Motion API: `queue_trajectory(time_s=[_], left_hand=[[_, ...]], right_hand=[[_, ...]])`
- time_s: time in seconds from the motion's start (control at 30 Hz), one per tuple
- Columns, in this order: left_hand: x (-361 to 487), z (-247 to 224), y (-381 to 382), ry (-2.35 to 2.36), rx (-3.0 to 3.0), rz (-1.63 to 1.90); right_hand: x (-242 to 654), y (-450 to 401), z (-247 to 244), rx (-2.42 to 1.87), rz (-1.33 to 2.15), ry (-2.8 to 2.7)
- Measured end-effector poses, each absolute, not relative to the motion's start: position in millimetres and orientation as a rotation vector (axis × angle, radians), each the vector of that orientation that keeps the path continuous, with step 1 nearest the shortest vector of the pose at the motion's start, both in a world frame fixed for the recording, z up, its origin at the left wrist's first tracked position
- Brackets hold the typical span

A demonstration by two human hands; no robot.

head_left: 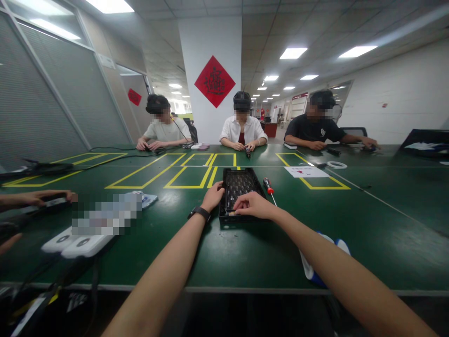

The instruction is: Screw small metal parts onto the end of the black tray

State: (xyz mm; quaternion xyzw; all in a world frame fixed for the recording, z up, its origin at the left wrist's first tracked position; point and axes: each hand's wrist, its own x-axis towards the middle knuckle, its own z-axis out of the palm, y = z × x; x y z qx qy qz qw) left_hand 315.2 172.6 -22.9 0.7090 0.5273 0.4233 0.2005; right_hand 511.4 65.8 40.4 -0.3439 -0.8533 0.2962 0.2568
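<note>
Black case (231,219), rectangular, slender screwdriver (268,186); green tabletop (382,210)

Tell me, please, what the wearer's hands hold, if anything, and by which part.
The left hand holds the black tray by its left edge; whether the right hand, at its near end, holds anything cannot be told.

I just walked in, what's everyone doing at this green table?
The camera wearer's left hand rests against the left side of an open black tray with small pieces inside, while the right hand has its fingers down at the near end; whether they grip anything is unclear. A screwdriver lies on the green table just right of the tray. Three people sit across; the middle one has both hands at a dark object.
</note>
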Motion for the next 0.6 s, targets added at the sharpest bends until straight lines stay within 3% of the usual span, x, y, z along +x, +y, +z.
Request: queue_trajectory(time_s=[0.6], left_hand=[[315.2, -20.5, 169.8, 1.495, 1.951, 1.179]], right_hand=[[511.1, 67.4, 38.5, -0.93, 0.763, -2.324]])
